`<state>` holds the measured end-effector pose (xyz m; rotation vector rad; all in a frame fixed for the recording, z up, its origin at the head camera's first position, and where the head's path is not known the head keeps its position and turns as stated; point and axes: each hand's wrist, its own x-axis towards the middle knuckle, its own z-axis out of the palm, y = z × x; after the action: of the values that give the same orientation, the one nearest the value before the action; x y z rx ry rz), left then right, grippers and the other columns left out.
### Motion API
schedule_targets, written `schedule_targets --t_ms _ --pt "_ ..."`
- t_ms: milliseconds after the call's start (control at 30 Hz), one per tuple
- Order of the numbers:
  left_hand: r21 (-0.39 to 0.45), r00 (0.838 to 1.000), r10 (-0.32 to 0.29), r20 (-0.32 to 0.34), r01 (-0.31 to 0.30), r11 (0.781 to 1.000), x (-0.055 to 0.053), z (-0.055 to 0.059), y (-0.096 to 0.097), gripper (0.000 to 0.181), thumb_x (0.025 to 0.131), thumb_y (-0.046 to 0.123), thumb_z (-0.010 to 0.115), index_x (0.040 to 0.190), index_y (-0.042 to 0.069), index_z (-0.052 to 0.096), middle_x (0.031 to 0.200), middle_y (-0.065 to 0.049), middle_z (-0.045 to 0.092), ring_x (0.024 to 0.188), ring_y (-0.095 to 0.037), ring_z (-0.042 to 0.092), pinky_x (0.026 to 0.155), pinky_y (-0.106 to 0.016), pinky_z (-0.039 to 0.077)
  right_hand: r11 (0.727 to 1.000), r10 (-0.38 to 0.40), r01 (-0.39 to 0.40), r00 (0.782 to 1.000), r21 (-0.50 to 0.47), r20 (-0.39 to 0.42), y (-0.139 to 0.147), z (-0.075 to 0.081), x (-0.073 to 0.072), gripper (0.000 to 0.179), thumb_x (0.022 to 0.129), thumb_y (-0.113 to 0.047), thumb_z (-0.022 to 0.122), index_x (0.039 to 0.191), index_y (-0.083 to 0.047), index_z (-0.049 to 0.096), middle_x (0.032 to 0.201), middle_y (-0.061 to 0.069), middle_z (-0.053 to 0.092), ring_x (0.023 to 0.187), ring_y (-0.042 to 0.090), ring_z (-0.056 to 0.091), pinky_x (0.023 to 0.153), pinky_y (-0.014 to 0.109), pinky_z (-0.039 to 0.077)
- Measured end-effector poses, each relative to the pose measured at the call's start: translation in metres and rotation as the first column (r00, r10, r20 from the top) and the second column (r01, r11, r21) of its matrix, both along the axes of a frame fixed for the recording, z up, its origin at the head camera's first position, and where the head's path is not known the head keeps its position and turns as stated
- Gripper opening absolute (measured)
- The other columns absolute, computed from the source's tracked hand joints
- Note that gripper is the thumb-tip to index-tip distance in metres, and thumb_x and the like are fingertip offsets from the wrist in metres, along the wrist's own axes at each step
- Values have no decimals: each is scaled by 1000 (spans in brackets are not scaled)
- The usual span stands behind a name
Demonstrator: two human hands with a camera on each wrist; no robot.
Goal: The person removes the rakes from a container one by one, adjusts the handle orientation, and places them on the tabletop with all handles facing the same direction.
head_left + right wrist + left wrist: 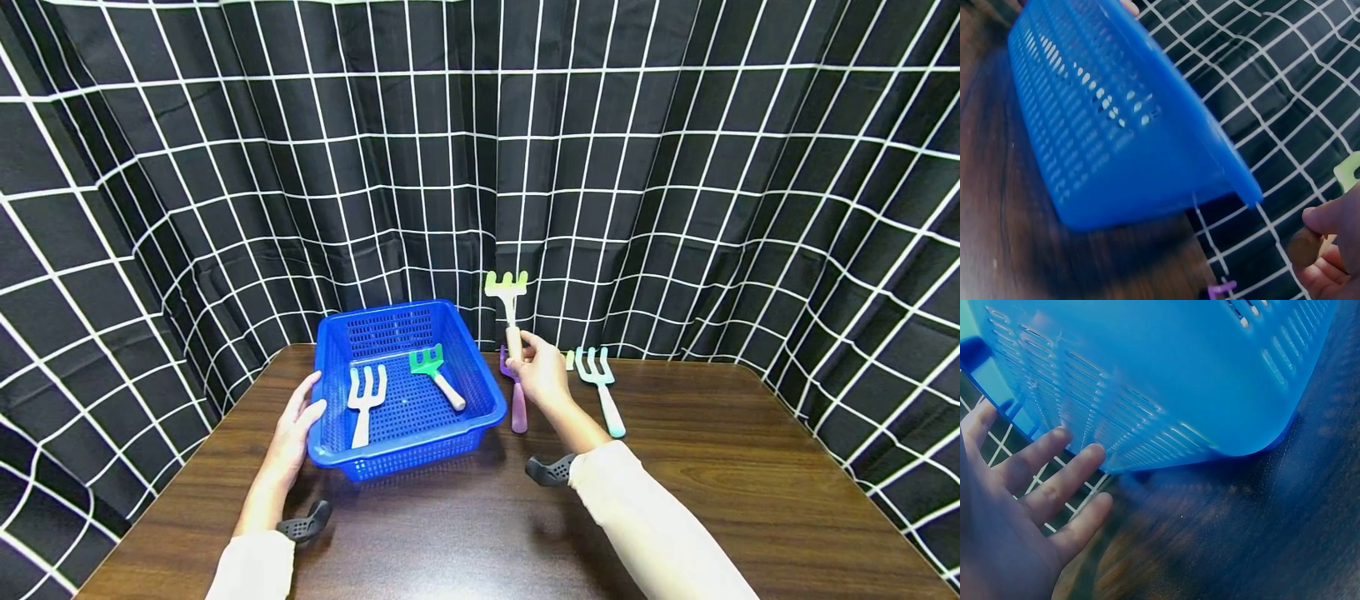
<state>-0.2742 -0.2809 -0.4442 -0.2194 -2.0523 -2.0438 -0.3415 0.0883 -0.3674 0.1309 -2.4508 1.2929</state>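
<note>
My right hand (543, 371) grips the pale wooden handle of a small hand rake (507, 287) with yellow-green tines, held upright right of the basket. In the right wrist view, thumb and fingers close round the handle's end. A blue plastic basket (405, 443) stands at the left of the table. Resting at its left rim is my left hand (288, 433), thumb on the edge; the left wrist view shows straight, spread fingers (1063, 487) against the outer wall. Inside lie a whitish garden fork (367, 400) and a green hand rake (427, 362) with a pale handle.
A purple garden fork (519, 408) lies just right of the basket, partly behind my right hand. Farther right is a mint-green fork (600, 383), with a small yellow piece (569, 360) beside it. Black white-grid cloth (585, 167) hangs behind the wooden table (712, 442).
</note>
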Motion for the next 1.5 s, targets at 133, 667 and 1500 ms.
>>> schedule_targets --t_ms 133,667,1500 --pt "7 1000 -5 -3 5 1000 0 0 0 52 105 18 41 153 8 23 143 -28 36 107 -13 59 81 -26 52 999 -30 30 1000 42 -3 14 -7 0 54 80 -4 74 132 -1 58 97 15 69 85 26 66 75 39 50" --pt "10 1000 -6 -5 6 1000 1 0 1 52 105 19 40 153 8 22 143 -28 34 107 -12 59 81 -26 52 988 -133 133 991 78 -11 70 -39 12 53 79 -2 73 130 2 58 96 20 71 84 31 67 76 45 48" --pt "3 1000 5 -20 -5 1000 0 -4 0 50 105 18 41 152 9 25 133 -19 43 104 -15 61 80 -30 53 963 -216 214 976 162 -5 152 -62 34 51 80 -2 70 128 8 56 95 21 70 82 35 64 73 47 45"
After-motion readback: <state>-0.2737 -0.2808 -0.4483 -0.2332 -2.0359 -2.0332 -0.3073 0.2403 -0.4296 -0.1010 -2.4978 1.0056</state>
